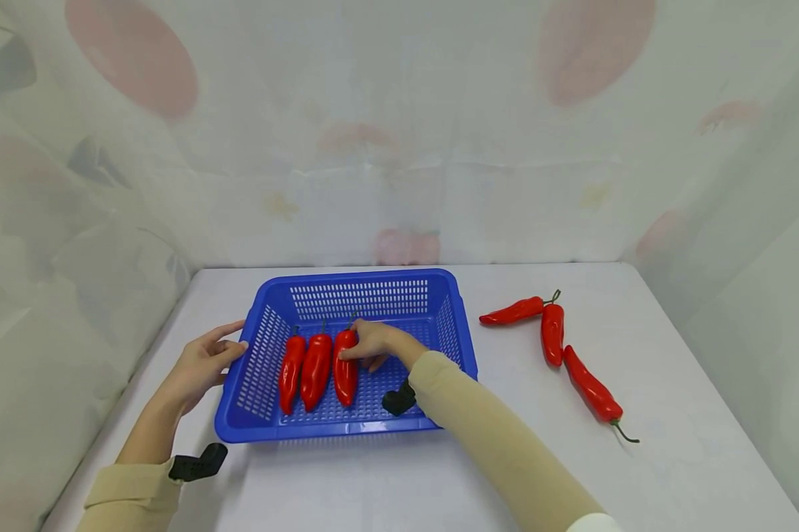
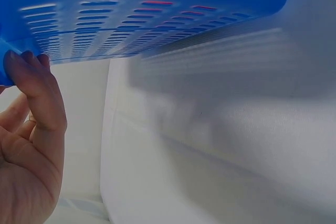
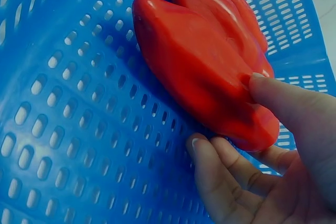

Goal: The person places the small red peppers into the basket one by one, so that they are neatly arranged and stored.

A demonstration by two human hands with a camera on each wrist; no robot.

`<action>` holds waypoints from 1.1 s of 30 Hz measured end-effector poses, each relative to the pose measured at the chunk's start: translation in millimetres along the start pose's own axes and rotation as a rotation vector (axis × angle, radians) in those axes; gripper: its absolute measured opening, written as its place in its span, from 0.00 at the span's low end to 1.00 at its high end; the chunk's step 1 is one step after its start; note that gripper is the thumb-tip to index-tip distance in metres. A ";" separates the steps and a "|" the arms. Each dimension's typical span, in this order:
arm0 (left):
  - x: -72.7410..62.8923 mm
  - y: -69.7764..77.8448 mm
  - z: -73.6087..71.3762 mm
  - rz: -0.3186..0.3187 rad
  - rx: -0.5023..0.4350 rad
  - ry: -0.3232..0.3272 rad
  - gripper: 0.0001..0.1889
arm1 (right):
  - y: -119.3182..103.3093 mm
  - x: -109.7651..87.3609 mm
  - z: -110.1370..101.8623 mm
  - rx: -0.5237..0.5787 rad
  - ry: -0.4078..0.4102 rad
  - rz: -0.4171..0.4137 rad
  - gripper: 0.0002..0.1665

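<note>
Peppers point(image 1: 316, 372) — three in blue basket point(image 1: 356, 428) | right hand point(image 1: 378, 341) pinches one — left hand point(image 1: 199, 368) grips basket

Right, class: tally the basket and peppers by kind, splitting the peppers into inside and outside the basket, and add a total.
Blue basket: 1
Red peppers inside it: 3
Red peppers outside it: 3
Total: 7

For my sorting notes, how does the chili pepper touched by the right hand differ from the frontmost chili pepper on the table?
The touched chili pepper lies in the blue basket; the frontmost chili pepper lies on the table. The touched one's stem points toward the back; the frontmost one's points toward the front. Both are red with green stems.
</note>
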State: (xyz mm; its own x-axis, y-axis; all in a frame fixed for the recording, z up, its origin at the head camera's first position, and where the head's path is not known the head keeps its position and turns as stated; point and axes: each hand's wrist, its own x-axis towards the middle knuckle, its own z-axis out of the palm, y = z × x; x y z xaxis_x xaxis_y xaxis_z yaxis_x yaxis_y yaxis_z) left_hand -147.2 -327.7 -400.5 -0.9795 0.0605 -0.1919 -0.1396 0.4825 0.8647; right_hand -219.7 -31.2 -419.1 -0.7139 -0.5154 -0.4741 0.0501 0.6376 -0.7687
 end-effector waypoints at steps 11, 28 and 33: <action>1.0 -2.3 -0.2 -0.002 0.004 0.001 0.34 | -0.2 2.3 2.7 0.008 -0.003 0.011 0.30; -0.8 0.3 0.5 0.001 -0.007 0.001 0.34 | 0.0 4.0 4.3 -0.001 -0.001 0.034 0.31; -0.9 0.3 0.8 0.003 -0.016 0.002 0.35 | -0.9 2.2 3.2 -0.008 0.001 0.041 0.31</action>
State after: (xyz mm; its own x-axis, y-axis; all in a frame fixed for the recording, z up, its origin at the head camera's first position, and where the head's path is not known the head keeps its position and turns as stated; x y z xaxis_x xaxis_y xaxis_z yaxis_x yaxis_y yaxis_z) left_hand -146.2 -327.0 -400.4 -0.9803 0.0598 -0.1884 -0.1391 0.4686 0.8724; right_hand -219.1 -34.7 -420.8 -0.7117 -0.4883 -0.5049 0.0737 0.6630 -0.7450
